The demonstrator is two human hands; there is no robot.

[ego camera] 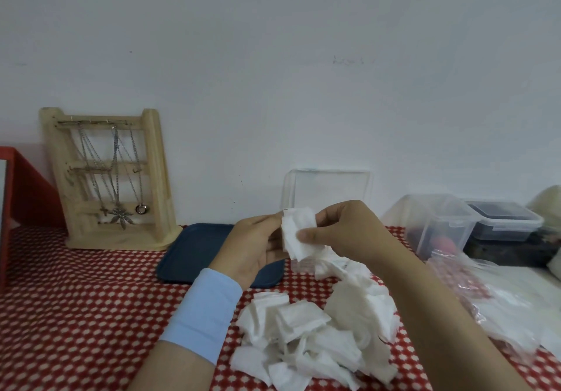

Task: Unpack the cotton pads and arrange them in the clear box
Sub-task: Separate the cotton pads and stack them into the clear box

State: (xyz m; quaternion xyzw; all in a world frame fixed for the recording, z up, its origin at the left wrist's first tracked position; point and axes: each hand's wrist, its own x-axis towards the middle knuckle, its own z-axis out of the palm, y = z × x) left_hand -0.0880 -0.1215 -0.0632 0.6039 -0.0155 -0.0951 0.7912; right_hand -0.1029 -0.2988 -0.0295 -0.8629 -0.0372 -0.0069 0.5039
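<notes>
Both hands are raised above the table, holding a small stack of cotton pads (pixel 299 238) between them. The left hand (pixel 258 246), with a light blue cuff (pixel 206 311) on the wrist, curls its fingers against the stack's left edge. The right hand (pixel 343 229) pinches it from the right: the thumb (pixel 306 235) presses on the near face and the other fingers wrap behind the far side.

A loose pile of pads (pixel 309 339) lies on the red-and-white tablecloth (pixel 76 299), near and below the hands. The clear box (pixel 328 188) stands farther back by the wall, just behind the held stack. A crumpled plastic bag (pixel 491 302) lies to the right, and a dark blue tray (pixel 194 254) is to the left beneath the left hand. A wooden jewellery stand (pixel 112 178) stands at far left, and lidded containers (pixel 440 223) sit at far right.
</notes>
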